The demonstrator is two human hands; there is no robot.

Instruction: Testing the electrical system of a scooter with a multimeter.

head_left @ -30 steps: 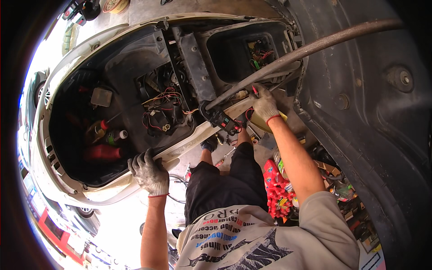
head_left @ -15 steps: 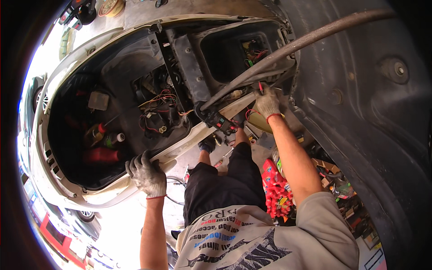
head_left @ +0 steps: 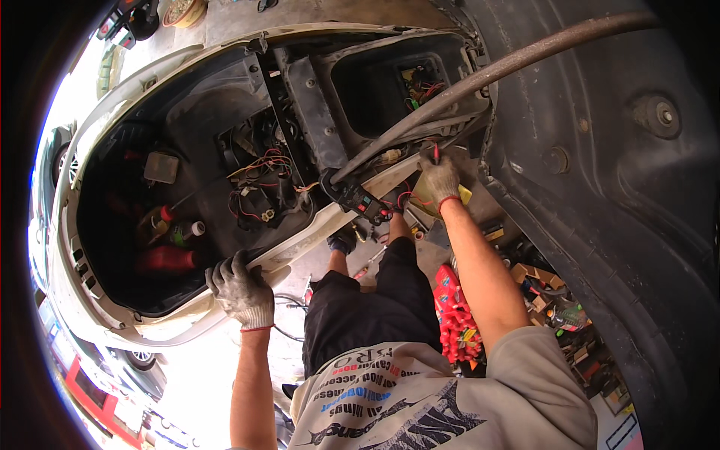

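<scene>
My left hand (head_left: 241, 289), in a grey-white work glove, lies at the pale rim (head_left: 330, 223) of an open vehicle body with its fingers bent over the edge. My right hand (head_left: 439, 176), gloved too, is closed on a red test probe (head_left: 436, 152) that points up beside the far end of that rim. A red lead (head_left: 409, 197) runs near this hand toward a black clamp meter (head_left: 364, 204). The meter's jaw hooks around a long rusty metal tube (head_left: 465, 94). Where the probe tip touches, if anywhere, is too small to tell.
Inside the body are loose coloured wires (head_left: 266, 161), a red bottle (head_left: 166, 259) and a screwdriver (head_left: 166, 214). A large black panel (head_left: 600, 150) rises on the right. Below lie red items (head_left: 457, 322) and cluttered boxes (head_left: 540, 277).
My right hand has shifted slightly left and down with the probe, and more of a yellow object shows beside it. My left hand stays at the rim.
</scene>
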